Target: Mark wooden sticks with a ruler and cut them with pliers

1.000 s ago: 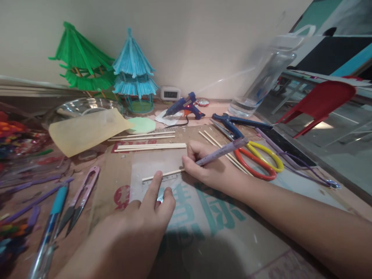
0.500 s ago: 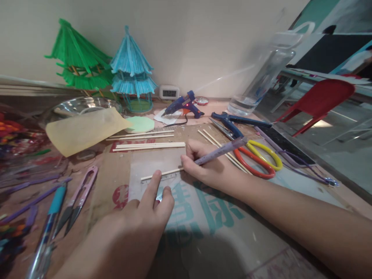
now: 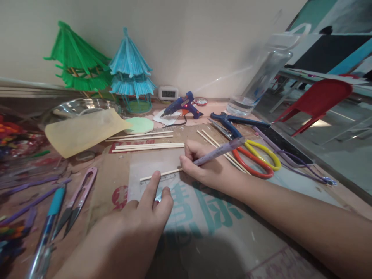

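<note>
My right hand [image 3: 196, 161] is closed round a pale purple pen [image 3: 217, 151]. The pen's tip is hidden behind my fingers, by the right end of a thin wooden stick [image 3: 168, 171]. My left hand [image 3: 148, 211] has its fingers apart, the index fingertip pressing on that stick and the thumb lower down to the right. Just below the stick lies a clear ruler [image 3: 171, 176], partly under my left fingers. Both rest on a translucent plastic sheet [image 3: 139, 162] over cardboard. Several more sticks [image 3: 149, 146] lie just above the sheet.
Scissors [image 3: 255, 162] and blue pliers [image 3: 229, 123] lie at right, near a water bottle [image 3: 247, 89]. Behind stand a glue gun [image 3: 183, 104] with a red light, a metal bowl [image 3: 84, 104], and green [image 3: 78, 54] and blue [image 3: 132, 66] umbrella-roofed models. Pink snips [image 3: 78, 193] lie left.
The whole view has shifted very slightly. Both hands, the pen and the stick keep the same places relative to each other.
</note>
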The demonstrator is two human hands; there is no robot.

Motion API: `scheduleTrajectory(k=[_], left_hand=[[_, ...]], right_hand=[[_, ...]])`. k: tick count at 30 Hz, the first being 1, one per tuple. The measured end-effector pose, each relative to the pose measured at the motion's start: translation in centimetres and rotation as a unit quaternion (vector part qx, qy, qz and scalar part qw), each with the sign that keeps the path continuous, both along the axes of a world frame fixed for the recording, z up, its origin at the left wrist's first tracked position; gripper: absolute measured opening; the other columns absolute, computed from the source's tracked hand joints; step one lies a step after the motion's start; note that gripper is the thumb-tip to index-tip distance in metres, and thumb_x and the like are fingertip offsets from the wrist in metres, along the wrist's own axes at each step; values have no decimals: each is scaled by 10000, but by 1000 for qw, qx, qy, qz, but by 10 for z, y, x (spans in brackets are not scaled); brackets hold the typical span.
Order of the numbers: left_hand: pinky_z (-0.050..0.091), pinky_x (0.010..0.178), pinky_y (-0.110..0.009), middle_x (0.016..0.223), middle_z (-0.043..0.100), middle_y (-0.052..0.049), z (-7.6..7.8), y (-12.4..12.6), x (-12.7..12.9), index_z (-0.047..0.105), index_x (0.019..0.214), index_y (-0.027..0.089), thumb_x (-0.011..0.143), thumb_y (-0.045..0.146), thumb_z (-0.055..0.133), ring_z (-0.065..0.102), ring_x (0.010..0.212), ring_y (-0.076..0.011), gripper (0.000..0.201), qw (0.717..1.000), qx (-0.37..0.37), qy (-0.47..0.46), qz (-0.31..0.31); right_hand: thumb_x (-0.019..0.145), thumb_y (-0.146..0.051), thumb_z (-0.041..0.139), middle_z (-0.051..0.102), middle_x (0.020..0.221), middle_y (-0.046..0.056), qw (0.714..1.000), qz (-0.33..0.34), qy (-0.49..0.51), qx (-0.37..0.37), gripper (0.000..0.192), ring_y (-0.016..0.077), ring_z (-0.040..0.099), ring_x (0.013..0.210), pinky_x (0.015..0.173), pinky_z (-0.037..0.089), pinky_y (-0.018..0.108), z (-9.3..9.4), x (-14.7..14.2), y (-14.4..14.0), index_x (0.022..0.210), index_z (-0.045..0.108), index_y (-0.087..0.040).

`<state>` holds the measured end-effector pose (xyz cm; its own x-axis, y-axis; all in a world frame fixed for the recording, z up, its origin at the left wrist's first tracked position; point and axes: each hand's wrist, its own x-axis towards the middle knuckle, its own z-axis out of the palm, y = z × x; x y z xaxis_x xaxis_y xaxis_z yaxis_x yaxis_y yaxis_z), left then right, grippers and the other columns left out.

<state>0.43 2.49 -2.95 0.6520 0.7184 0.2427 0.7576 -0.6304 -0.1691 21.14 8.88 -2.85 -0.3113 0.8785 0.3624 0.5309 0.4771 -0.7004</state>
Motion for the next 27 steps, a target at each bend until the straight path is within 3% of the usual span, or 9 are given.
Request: scheduleTrajectory(k=[4, 11, 27], left_hand=[[523, 511, -236, 1359, 586, -123, -1, 0, -1, 600, 1224, 247, 872, 101, 433, 636, 525, -123, 416, 1000, 1, 22, 13], [550, 540, -267, 1416, 528, -101, 0, 0, 0, 595, 1247, 287, 906, 121, 381, 665, 582, -148, 435, 996, -64, 8, 61], [550, 546, -286, 1468, 468, -96, -2, 1, -6, 542, 1319, 318, 923, 137, 353, 677, 623, -159, 474, 992, -101, 22, 68]], right_hand=[[823, -234, 467, 380, 540, -68, 1000, 1, -2, 2, 231, 94, 352, 485, 477, 258, 234, 0, 0, 0, 633, 335, -231], [823, -236, 473, 370, 545, -71, 1000, -4, 5, 0, 229, 90, 346, 494, 485, 255, 228, -1, 0, 1, 639, 339, -227], [818, -229, 478, 374, 541, -73, 999, -16, 32, -10, 227, 87, 347, 492, 484, 264, 235, -1, -1, 0, 633, 348, -226]])
